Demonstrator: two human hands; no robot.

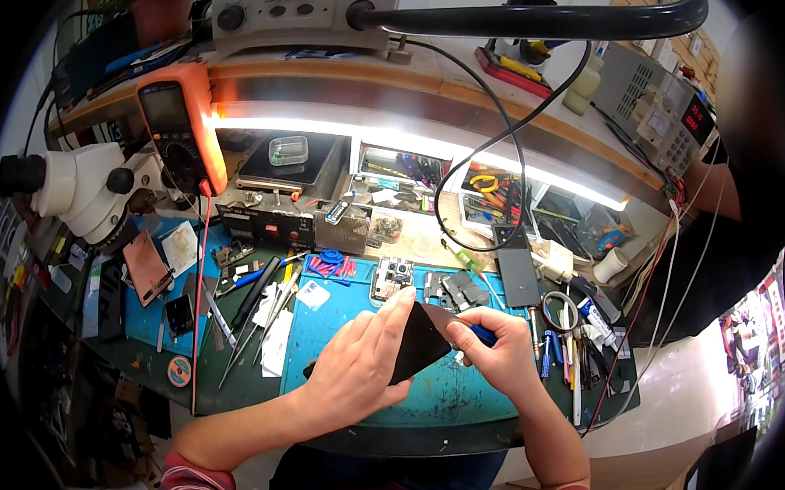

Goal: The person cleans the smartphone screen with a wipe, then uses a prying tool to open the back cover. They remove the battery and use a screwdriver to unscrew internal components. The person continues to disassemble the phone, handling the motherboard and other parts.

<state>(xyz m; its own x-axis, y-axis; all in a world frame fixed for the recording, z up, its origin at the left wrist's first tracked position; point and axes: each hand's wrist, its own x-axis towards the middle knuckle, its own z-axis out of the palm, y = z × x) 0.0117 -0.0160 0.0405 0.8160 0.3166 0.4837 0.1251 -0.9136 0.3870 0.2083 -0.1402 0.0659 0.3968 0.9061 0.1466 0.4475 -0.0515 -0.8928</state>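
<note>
- Black flat panel [420, 344]: phone-like, smooth, dark-faced; tilted, held above the bench [460, 392], gripped by the left hand [357, 353], which covers much of it.
- Thin grey blade-like tool [438, 318]: flat, pinched in the right hand [498, 344], at the panel's upper right edge; a blue part shows within the grip; whether its tip is inserted cannot be told.

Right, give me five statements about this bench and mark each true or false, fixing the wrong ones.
1. The left hand holds a dark, flat panel. True.
2. The right hand is empty. False: it holds a blue-handled tool.
3. The multimeter has an orange casing. True.
4. The microscope stands at the right of the picture. False: it is at the left.
5. The work mat is red. False: it is blue.
</note>
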